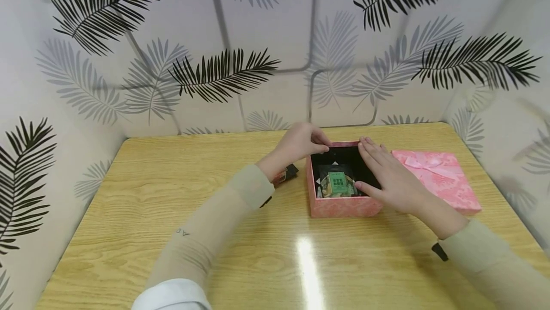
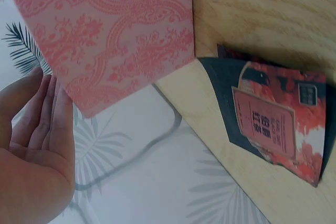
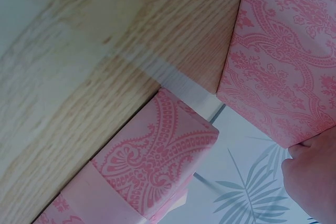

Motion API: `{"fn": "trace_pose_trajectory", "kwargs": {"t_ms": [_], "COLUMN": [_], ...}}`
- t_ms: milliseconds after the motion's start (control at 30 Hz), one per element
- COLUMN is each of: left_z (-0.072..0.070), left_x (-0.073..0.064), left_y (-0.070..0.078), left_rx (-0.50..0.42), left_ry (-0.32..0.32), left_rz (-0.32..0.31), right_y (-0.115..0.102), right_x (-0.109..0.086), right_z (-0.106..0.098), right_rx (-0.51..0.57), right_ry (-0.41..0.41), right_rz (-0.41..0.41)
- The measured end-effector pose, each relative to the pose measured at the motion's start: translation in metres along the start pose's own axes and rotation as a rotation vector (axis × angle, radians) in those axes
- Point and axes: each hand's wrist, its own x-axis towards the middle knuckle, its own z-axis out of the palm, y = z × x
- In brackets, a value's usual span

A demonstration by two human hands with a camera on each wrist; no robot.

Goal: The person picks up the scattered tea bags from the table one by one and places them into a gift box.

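An uncovered pink patterned box [image 1: 345, 207] with a black inside stands on the table. In it lies a dark packet with a green label [image 1: 337, 183]. My left hand [image 1: 302, 140] is at the box's back left corner, thumb and fingertips close together at the rim; in the left wrist view its gently bent fingers [image 2: 47, 108] reach past the wall's edge. My right hand [image 1: 391, 176] lies across the right rim, fingers extended toward the back corner and thumb pointing over the opening. Much of that hand is out of the right wrist view, where knuckles [image 3: 315, 166] show beside the box.
The pink lid [image 1: 442, 181], with a ribbon bow, rests on the table right of the box. Dark packets with a red floral print [image 2: 278, 124] lie left of the box, partly hidden by my left arm in the head view. A leaf-patterned wall covering [image 1: 266, 95] rises behind the wooden table [image 1: 172, 166].
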Motion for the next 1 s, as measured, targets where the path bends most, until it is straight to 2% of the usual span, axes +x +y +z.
{"fn": "trace_pose_trajectory", "kwargs": {"t_ms": [367,500,767,1000], "left_z": [-0.018,-0.023,-0.025,-0.025], "left_x": [-0.010,-0.014,-0.023,-0.029], "left_y": [-0.015,-0.025,-0.050,-0.072], "left_rx": [-0.047,-0.079,-0.071,-0.065], "left_ry": [0.090,0.096,0.120,0.150], "left_rz": [-0.018,-0.036,-0.089,-0.172], "right_y": [0.001,0.000,-0.002,-0.002], "right_x": [0.000,0.000,0.001,0.001], "right_z": [0.000,-0.001,-0.003,-0.003], "right_rx": [-0.002,-0.002,-0.001,0.007], "right_ry": [-0.012,-0.018,-0.033,-0.040], "right_rz": [0.008,0.016,0.032,0.036]}}
